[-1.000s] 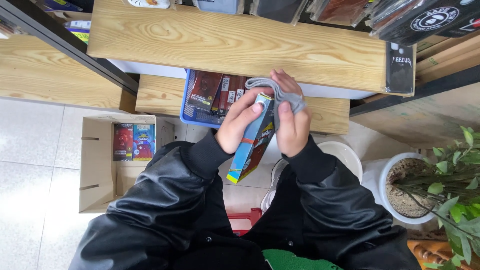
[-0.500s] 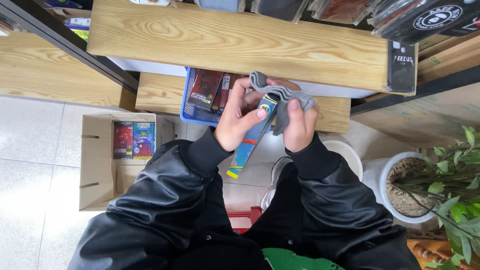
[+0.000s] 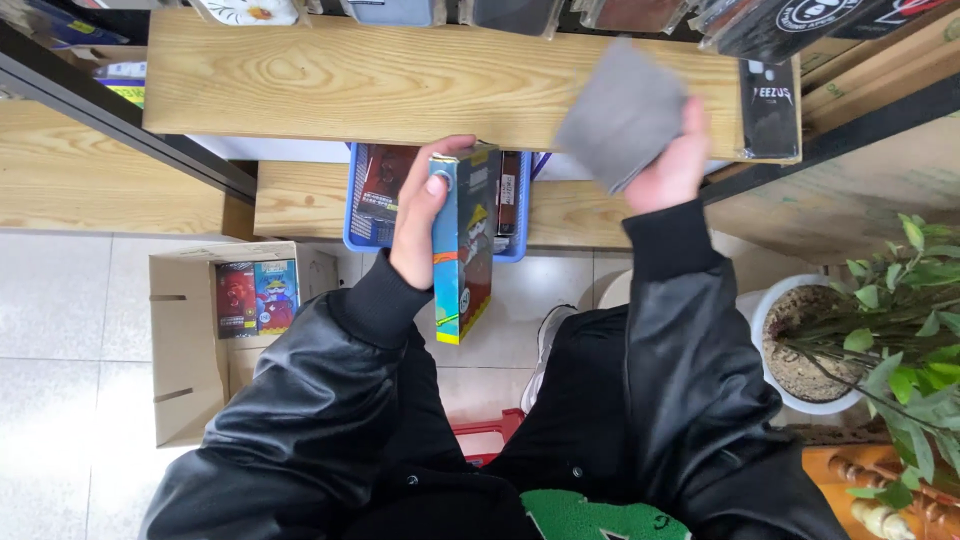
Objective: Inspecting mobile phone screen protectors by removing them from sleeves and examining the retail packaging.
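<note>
Two hands are raised in front of wooden shelving. The left hand [image 3: 418, 225] is closed around a tall colourful box [image 3: 463, 255], thumb on its top corner and fingers wrapped behind its left edge, holding it upright just in front of a blue basket [image 3: 362, 235] that sits at the front edge of the lower shelf [image 3: 300, 200]. The right hand [image 3: 672, 165] is lifted higher, against the front edge of the upper shelf [image 3: 400, 80], fingers pinched on a grey cloth [image 3: 622, 115]; the cloth is blurred, so its exact fold is hard to judge. On the tiled floor at left stands an open cardboard carton [image 3: 185, 340] with similar boxes inside, and a potted plant [image 3: 880, 330] stands at right.
</note>
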